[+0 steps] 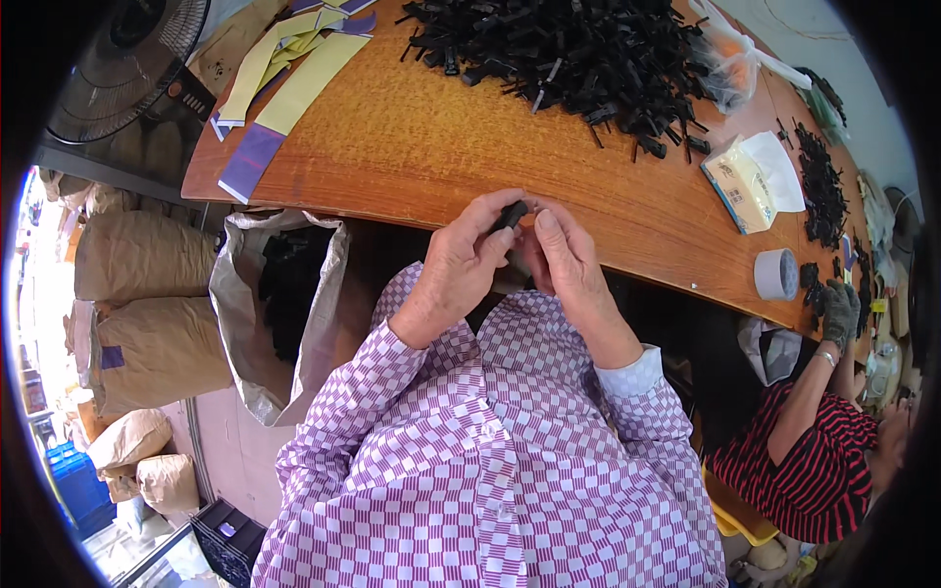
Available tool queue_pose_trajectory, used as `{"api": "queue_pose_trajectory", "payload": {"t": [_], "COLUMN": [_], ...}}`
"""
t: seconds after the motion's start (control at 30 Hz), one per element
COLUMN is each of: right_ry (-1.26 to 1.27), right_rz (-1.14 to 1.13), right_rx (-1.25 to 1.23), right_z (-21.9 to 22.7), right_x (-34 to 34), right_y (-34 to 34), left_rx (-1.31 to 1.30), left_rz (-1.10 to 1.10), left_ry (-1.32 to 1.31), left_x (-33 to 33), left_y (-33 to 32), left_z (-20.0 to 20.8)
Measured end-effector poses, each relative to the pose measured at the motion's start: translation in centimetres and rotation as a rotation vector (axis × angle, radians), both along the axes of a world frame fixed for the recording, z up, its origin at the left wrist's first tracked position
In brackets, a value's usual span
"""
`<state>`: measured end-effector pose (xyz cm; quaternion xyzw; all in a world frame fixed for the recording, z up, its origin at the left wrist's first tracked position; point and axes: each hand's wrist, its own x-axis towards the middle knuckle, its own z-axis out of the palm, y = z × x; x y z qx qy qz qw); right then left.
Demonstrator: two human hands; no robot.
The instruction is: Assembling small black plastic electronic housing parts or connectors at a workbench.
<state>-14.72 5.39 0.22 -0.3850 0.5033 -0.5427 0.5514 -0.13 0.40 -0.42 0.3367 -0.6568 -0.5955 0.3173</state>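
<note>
Both my hands are raised in front of my body, just off the near edge of the wooden table (421, 167). A small black plastic part (508, 216) is pinched between the thumb and fingers of my left hand (459, 263). Right beside it, my right hand (573, 265) has its thumb pressed down over curled fingers; whatever lies between them is hidden. Beyond my hands on the table rises a big heap of similar black parts (588, 59).
Yellow and purple strips (304, 83) lie at the far left. Tissues (750, 186) and a tape roll (775, 274) sit to the right. An open sack (240, 323) holds black pieces. At right, a person in striped clothing (814, 451) works with a gloved hand (838, 314).
</note>
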Motion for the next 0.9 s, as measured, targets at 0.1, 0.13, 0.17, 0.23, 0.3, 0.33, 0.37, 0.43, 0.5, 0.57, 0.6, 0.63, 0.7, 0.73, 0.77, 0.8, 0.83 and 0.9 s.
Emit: {"api": "queue_pose_trajectory", "payload": {"t": [0.1,0.13,0.17,0.23,0.3,0.33,0.37,0.43,0.5,0.57,0.6,0.63,0.7,0.73,0.77,0.8,0.83,0.9], "right_ry": [0.012,0.017,0.017,0.019,0.004,0.005,0.004,0.003,0.003,-0.011,-0.025,-0.027,-0.058,-0.059,-0.09,-0.121,-0.121,-0.207], "right_rz": [0.051,0.054,0.053,0.054,0.041,0.043,0.039,0.037,0.042,0.037,0.032,0.029,0.03,0.022,0.011,-0.001,-0.01,-0.025], "right_rx": [0.007,0.01,0.023,0.041,0.049,0.052,0.057,0.064,0.064,0.072,0.08,0.078,0.081,0.076,0.07,0.063,0.057,0.132], "right_z": [0.0,0.0,0.1,0.0,-0.3,-0.4,-0.4,-0.6,-0.9,-0.5,-0.4,-0.4,-0.6,-0.8,-0.9,-0.9,-0.6,0.1], "right_x": [0.9,1.1,1.3,1.7,1.9,2.0,2.1,2.3,2.4,2.4,2.4,2.3,2.2,2.2,2.3,2.3,2.3,2.2], "right_y": [0.1,0.0,-0.1,-0.3,-0.6,-0.8,-0.9,-1.1,-1.2,-1.3,-1.3,-1.3,-1.3,-1.3,-1.3,-1.4,-1.4,-1.4], "left_rx": [0.046,0.034,0.022,0.04,0.058,0.05,0.041,0.014,-0.015,-0.017,-0.018,-0.047,-0.08,-0.156,-0.233,-0.239,-0.306,-0.381], "left_rz": [0.064,0.069,0.073,0.084,0.093,0.101,0.108,0.12,0.132,0.141,0.139,0.164,0.182,0.211,0.239,0.23,0.259,0.28], "left_ry": [0.097,0.112,0.127,0.128,0.127,0.13,0.132,0.135,0.135,0.097,0.096,0.092,0.087,0.036,-0.014,-0.012,-0.048,-0.079], "left_x": [0.2,0.2,0.3,0.4,0.5,0.6,0.6,0.7,0.8,0.7,0.6,0.4,0.1,-0.1,-0.3,-0.5,-0.7,-1.0], "left_y": [0.0,-0.1,-0.1,-0.2,-0.3,-0.3,-0.4,-0.3,-0.3,-0.3,-0.3,-0.2,-0.1,-0.1,-0.1,-0.1,-0.1,-0.2], "left_z": [-0.3,-0.7,-0.9,-0.9,-1.0,-1.0,-1.1,-1.2,-1.2,-1.1,-1.0,-1.0,-0.8,-0.7,-0.6,-0.4,-0.1,0.2]}}
